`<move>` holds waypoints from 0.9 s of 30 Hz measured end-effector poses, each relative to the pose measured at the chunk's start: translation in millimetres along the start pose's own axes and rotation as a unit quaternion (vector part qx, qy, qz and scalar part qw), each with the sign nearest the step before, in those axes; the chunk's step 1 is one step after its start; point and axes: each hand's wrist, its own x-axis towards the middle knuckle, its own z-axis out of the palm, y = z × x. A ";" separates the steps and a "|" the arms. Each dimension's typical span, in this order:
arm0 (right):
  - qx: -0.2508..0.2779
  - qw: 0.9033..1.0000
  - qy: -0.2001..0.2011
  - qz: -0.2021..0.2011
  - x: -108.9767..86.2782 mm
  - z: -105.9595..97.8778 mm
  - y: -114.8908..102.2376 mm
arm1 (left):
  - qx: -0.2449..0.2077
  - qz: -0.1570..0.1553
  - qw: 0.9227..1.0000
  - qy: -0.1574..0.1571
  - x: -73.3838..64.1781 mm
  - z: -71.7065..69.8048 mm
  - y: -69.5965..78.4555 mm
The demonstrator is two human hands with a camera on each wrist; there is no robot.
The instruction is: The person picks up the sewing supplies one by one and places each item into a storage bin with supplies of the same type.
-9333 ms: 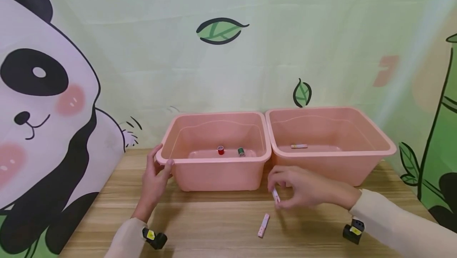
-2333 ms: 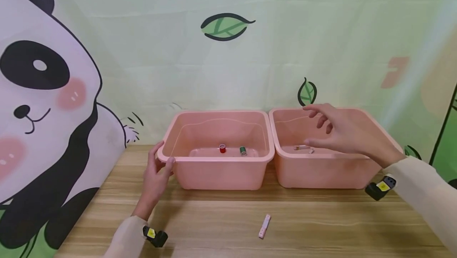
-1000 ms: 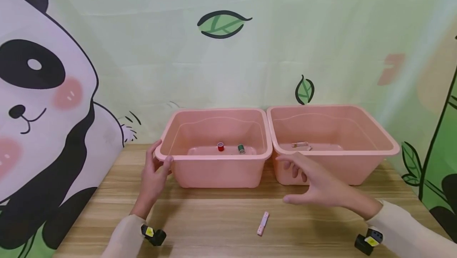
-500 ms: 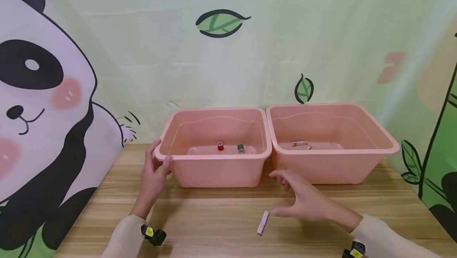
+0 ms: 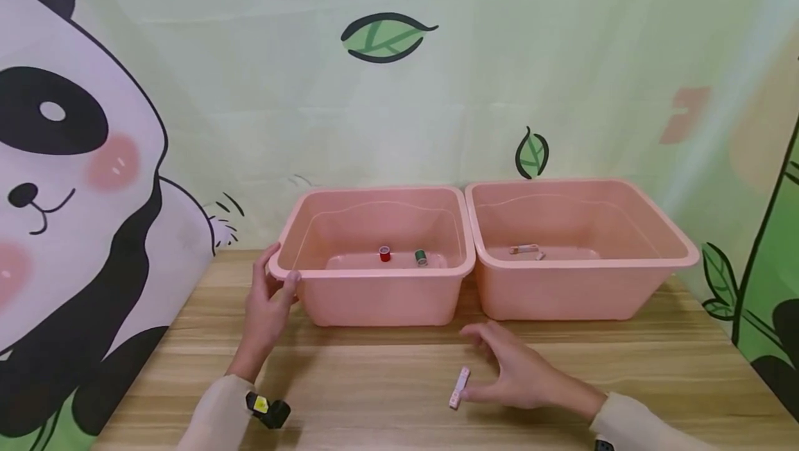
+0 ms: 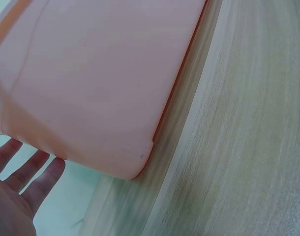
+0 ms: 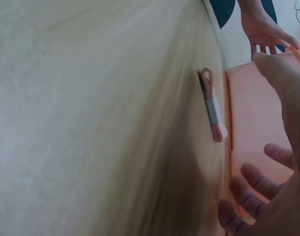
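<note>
A small pink thread skein with a pale band lies on the table in front of the bins. In the right wrist view this folded pink skein has a loop at its end. My right hand is spread just right of it, holding nothing, the thumb at its edge in the head view. At the left, my left hand grips the front left corner of the left pink bin, thumb on the rim. The left wrist view shows its fingers against the bin's outside.
Inside the left bin lie a red thread spool and a green thread spool. The right pink bin touches its neighbour and holds a banded skein and a small pale piece, partly hidden. Behind hangs a printed cloth.
My right hand let a skein go into the right bin, then came back over the rim and down to the skein on the table. My left hand stays at the bin corner.
</note>
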 end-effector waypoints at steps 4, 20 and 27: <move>-0.031 0.999 -0.006 0.012 -1.1 5.5 0.0 | 0.004 0.000 1.000 0.002 -0.4 -0.2 -0.5; -0.024 0.999 -0.045 -0.014 2.4 6.3 12.0 | 0.003 -0.002 1.000 -0.002 0.8 0.6 -0.3; -0.023 0.998 -0.062 -0.019 10.0 7.0 15.5 | 0.004 -0.004 1.000 0.000 0.0 0.7 -0.3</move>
